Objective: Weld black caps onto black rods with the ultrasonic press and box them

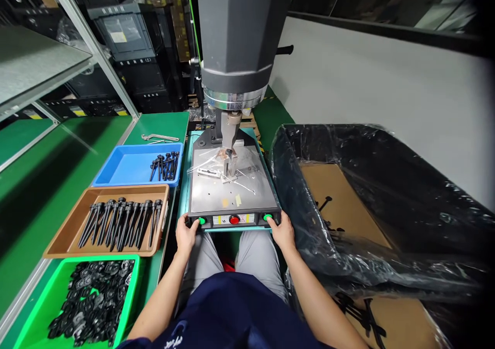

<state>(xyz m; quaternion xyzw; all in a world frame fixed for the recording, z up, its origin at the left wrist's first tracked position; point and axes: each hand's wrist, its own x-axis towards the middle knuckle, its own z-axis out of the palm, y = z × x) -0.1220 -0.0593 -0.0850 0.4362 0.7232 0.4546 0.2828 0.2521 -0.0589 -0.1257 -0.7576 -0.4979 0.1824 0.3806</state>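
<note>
My left hand (187, 234) grips the front left corner of the press base, its thumb on the left green button (200, 220). At the front right corner, my right hand (283, 231) does likewise, thumb on the right green button (267, 217). Between them on the front panel sits a red button (234, 219). The press's metal plate (204, 197) carries a small fixture (229, 171) in its middle. A metal horn (231, 130) reaches down from the grey press head (237, 34) to the fixture. A small dark part shows at the horn's tip; its kind is unclear.
On the left bench stand a blue tray (119, 166) and a brown tray (71, 222) of black stem-like parts, and a green bin (36, 300) of small black pieces. A spanner (160, 137) lies behind them. At right is a plastic-lined box (375, 179) with cardboard and black parts.
</note>
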